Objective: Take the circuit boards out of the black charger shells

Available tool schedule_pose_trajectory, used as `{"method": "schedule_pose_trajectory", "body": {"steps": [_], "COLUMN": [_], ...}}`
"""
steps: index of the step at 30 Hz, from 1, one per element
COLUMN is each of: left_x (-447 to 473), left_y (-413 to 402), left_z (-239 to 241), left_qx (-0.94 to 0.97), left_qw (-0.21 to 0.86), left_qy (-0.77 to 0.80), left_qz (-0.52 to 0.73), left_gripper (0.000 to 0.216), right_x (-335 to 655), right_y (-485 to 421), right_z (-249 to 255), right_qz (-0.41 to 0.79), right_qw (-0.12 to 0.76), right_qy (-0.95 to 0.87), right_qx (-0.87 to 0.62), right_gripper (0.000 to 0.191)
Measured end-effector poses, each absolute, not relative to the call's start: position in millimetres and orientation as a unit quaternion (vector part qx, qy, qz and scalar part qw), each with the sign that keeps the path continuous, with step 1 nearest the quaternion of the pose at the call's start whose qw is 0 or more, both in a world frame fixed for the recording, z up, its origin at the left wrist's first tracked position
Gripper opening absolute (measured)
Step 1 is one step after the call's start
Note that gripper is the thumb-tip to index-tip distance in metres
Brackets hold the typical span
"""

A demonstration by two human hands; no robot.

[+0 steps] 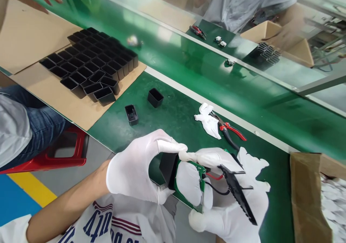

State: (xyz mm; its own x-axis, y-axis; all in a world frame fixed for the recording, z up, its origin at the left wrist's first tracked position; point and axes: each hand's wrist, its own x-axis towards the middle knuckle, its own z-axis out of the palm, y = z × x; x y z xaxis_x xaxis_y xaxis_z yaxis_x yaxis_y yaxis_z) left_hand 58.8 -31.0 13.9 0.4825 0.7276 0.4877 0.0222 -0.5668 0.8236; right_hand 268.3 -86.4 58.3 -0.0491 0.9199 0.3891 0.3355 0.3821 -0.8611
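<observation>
Both of my hands wear white gloves. My left hand [137, 169] is closed around an open-ended black plastic case [168, 169]. Against that case's mouth is a green circuit board [201, 171], gripped by my right hand [229, 196]. A rounded white area covers much of the board; I cannot tell whether it is a part or a glove finger. Red and black wires run from the board to a black end cover [238, 194] with prongs, which lies across my right hand. Beyond the hands, pliers [228, 129] with red and black handles lie beside a crumpled white glove [208, 120].
Two small black cases [155, 97] stand on the green table [173, 120]. Many more [92, 63] stand on cardboard [35, 81] at left. A conveyor belt [216, 77] runs behind. A carton [306, 196] of white pieces is at right. Co-workers sit across and at left, by a red stool [81, 145].
</observation>
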Motion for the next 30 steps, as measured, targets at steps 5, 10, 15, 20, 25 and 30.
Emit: {"method": "schedule_pose_trajectory", "body": {"steps": [5,10,15,20,25,30], "left_x": [58,57,57,58,57,57], "left_y": [-29,-30,-32,-33,-32,-30], "left_z": [13,11,9,10,10,8], "left_qx": [0.766,0.761,0.758,0.760,0.762,0.764], "left_qw": [0.396,0.403,0.401,0.396,0.392,0.391], "left_qy": [0.225,0.224,0.242,0.253,0.241,0.248], "left_qz": [0.452,0.456,0.455,0.449,0.455,0.450], "left_gripper": [0.079,0.085,0.080,0.077,0.080,0.084], "right_x": [269,265,264,261,258,260], "right_y": [-89,-88,-87,-86,-87,-84], "right_z": [54,54,55,57,56,52], "right_qz": [0.305,0.303,0.292,0.266,0.241,0.230], "right_qw": [0.501,0.502,0.504,0.495,0.489,0.483], "right_qy": [-0.655,-0.657,-0.660,-0.671,-0.676,-0.689], "right_qx": [-0.476,-0.473,-0.474,-0.484,-0.495,-0.489], "right_gripper": [0.064,0.061,0.063,0.052,0.043,0.053]}}
